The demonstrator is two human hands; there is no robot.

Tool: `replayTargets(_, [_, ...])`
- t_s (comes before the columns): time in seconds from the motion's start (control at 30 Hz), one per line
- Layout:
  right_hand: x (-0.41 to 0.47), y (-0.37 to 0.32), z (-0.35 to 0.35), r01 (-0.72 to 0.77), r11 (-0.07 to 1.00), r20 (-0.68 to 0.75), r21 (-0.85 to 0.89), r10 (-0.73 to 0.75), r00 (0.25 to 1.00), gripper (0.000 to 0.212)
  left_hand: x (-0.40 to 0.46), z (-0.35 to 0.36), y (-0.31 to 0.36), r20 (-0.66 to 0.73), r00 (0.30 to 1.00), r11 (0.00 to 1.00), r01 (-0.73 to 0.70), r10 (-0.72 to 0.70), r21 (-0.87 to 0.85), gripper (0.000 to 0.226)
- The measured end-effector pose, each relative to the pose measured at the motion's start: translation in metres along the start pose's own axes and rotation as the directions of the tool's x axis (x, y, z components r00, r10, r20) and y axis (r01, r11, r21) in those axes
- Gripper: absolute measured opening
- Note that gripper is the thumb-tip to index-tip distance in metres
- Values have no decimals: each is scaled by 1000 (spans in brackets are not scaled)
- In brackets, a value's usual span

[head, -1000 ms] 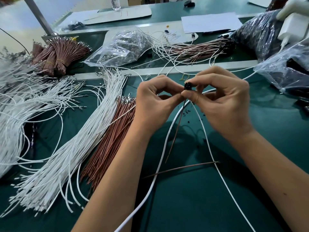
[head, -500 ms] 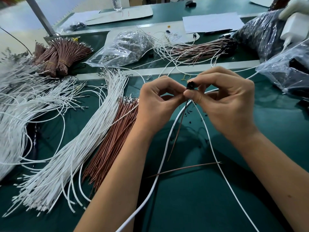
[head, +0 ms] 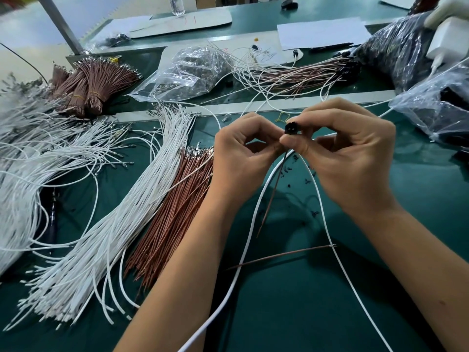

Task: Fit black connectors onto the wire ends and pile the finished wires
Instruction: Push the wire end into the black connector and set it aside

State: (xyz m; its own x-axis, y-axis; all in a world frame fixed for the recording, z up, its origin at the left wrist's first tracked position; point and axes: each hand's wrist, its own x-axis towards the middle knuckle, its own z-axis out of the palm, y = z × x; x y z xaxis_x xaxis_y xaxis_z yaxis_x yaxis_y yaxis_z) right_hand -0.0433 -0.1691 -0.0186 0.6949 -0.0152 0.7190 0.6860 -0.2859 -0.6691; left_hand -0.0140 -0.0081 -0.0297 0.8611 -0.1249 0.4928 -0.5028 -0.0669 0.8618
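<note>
Right hand (head: pixel 347 158): I see its thumb and forefinger pinching a black connector (head: pixel 290 128), raised above the middle of the bench (head: pixel 317 301).
Left hand (head: pixel 243 153): fingertips meet just under the connector, pinching a brown wire (head: pixel 272 194) that hangs from it.
White wire (head: pixel 327 224): trails from under the right hand toward the near edge.
Loose brown wire (head: pixel 281 255): lies on the bench near the forearms.
Finished pile (head: pixel 299 74): connector-tipped wires at the far edge.
Supply: white bundle (head: pixel 101 240) and brown bundle (head: pixel 172 214), left side.
</note>
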Motion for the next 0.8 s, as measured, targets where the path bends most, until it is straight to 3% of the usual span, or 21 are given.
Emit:
replayTargets(0.2, [0,-3,0,37,999,-9,-22,-37,999,16,-1,3,0,-52,995,996,-80,81,30,9])
replayTargets(0.5, [0,-5,1,72,997,1,-14,-72,997,17,-1,-2,0,-24,994,994,-104,104,-23,9])
replayTargets(0.8, [0,-9,1,64,996,-22,-61,-66,998,14,-2,3,3,-47,984,981,-169,174,101,13])
